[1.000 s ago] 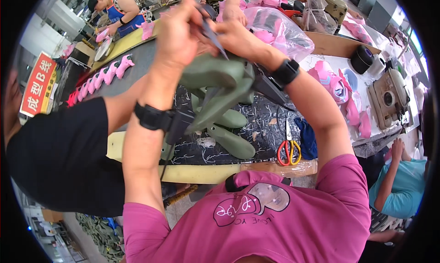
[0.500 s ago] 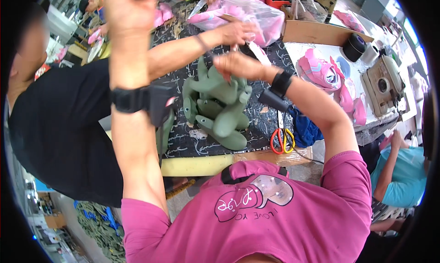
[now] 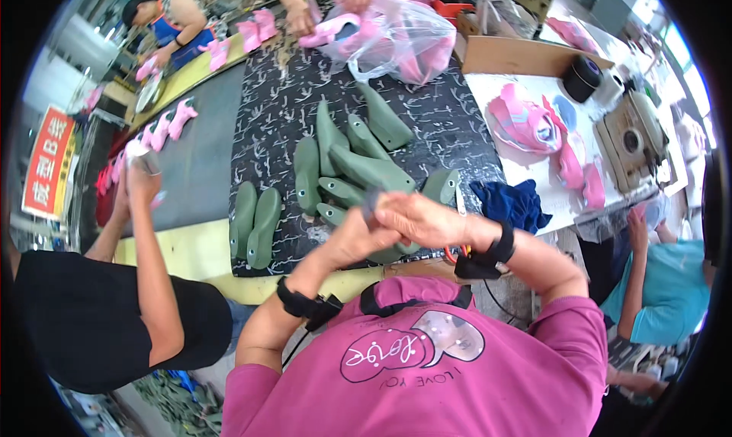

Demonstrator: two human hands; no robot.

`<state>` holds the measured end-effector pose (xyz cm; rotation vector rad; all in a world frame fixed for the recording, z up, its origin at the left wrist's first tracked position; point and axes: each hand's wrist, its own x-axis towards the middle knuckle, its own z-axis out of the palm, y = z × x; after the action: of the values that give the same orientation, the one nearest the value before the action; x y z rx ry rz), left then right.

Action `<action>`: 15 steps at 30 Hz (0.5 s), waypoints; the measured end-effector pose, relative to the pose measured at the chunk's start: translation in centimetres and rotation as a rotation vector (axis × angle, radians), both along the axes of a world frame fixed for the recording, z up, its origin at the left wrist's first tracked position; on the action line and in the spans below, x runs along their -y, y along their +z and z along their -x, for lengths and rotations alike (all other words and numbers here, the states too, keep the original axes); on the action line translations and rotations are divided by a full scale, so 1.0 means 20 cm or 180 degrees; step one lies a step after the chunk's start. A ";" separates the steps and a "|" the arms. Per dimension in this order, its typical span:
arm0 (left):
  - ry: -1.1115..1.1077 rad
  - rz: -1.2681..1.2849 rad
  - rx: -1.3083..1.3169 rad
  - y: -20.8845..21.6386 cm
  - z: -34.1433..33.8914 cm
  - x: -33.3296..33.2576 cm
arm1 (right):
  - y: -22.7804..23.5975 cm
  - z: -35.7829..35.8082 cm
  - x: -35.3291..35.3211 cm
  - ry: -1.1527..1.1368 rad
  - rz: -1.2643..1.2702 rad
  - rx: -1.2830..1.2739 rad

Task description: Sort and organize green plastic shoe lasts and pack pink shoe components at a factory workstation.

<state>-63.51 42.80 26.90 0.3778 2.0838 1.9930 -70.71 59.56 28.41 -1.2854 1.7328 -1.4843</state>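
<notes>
Looking down from my head, I see my left hand and my right hand pressed together low over the table. A dark, blurry bit shows by my fingers, but I can't tell what it is, or whether I'm gripping it or just touching my own hands.

Counting like a clock from my hands, a heap of green foot shapes lies near, at 11 o'clock. Some lean on each other, so one bump from my knuckles could make them slide or roll. One single green foot shape sits at 2 o'clock, and a neat green pair is at 9 o'clock, safer because it's apart.

The scissors worry me most. They're at 3 to 4 o'clock, partly hidden by my right arm, close to the table's edge. My arm or the dangling cord at 5 o'clock could catch them and pull them down. The blue cloth at 3 o'clock could get dragged too.
</notes>
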 end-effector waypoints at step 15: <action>-0.1634 -0.0824 0.1076 -0.29 -0.22 -0.21 | -0.38 -0.37 -0.47 -0.0906 -0.1444 -0.1306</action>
<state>-59.02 46.94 21.02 0.5179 1.3620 1.8502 -63.29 69.04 20.74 -1.1842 2.4302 -0.9080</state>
